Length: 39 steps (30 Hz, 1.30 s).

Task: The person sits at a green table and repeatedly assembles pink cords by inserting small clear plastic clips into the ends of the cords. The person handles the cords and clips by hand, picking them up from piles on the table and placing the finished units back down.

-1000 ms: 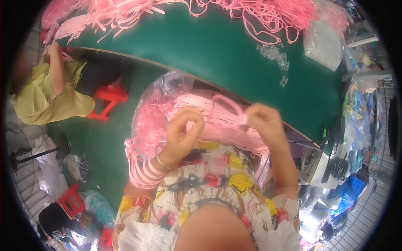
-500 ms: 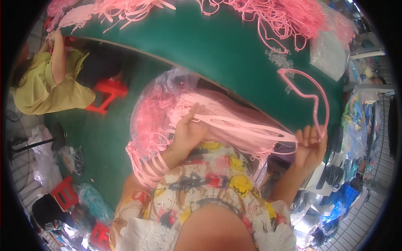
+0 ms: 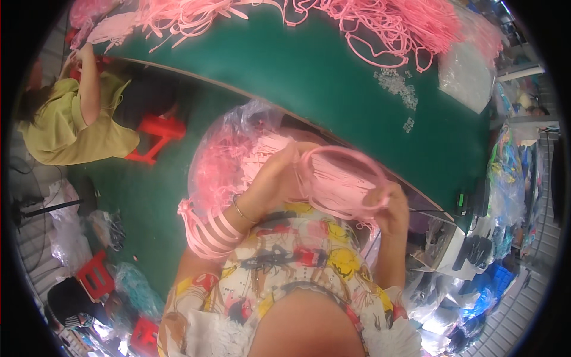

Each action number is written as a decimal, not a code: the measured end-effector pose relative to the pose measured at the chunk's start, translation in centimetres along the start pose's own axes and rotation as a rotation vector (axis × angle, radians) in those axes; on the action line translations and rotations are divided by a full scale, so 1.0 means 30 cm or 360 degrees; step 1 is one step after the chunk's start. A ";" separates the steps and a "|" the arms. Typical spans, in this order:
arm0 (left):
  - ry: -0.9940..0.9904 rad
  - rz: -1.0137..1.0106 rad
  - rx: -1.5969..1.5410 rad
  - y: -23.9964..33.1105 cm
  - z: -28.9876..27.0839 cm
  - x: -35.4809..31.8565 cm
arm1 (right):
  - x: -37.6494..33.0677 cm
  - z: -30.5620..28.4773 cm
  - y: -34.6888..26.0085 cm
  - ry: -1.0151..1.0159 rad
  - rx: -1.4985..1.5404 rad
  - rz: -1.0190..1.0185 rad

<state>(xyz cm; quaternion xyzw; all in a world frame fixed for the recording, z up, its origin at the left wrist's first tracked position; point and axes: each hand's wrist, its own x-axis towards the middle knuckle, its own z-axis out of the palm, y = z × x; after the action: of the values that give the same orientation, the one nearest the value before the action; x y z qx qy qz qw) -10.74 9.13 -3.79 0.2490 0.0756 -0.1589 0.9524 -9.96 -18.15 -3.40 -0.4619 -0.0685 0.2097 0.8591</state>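
Observation:
A pink rubbery strap loop [image 3: 342, 148] arches between my two hands, above my lap. My right hand [image 3: 389, 209] is closed on its right end, with the fingers slightly blurred. At its left end, my left hand [image 3: 278, 172] has its fingers gathered round the strap; the fingertips are partly hidden. Beneath lies a thick bundle of pale pink straps [image 3: 336, 177] across my lap. Several pink straps [image 3: 205, 233] hang looped over my left forearm, below a thin bracelet. Left of the bundle bulges a clear plastic bag [image 3: 205, 157] with more pink straps.
A green table [image 3: 297, 65] curves across the far side, its edge just beyond my lap. On it lie a heap of pink strap loops [image 3: 404, 27], small clear pieces [image 3: 395, 86] and a clear bag [image 3: 467, 80]. A co-worker [image 3: 77, 125] sits far left by a red stool [image 3: 159, 135].
My right hand has come left and inward from the table's edge, bringing the pink loop over my lap. The pale strap stretched between my hands is no longer drawn out to the right.

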 end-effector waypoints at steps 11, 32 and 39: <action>-0.0087 -0.0090 0.0760 -0.083 0.132 0.005 | 0.027 0.214 -0.027 -0.0194 -0.2439 -0.0634; -0.0265 0.0534 0.1856 -0.080 0.149 0.006 | 0.056 0.229 0.018 0.0241 -0.1738 -0.0562; -0.0344 0.0544 0.1770 -0.014 0.127 0.011 | 0.065 0.207 0.009 0.0151 -0.2108 -0.0742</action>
<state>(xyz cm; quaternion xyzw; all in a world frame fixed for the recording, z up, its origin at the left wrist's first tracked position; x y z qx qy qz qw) -10.32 6.80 -0.75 0.7019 -0.1576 -0.0433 0.6933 -10.22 -12.45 -0.28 -0.8697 -0.2415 -0.0861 0.4218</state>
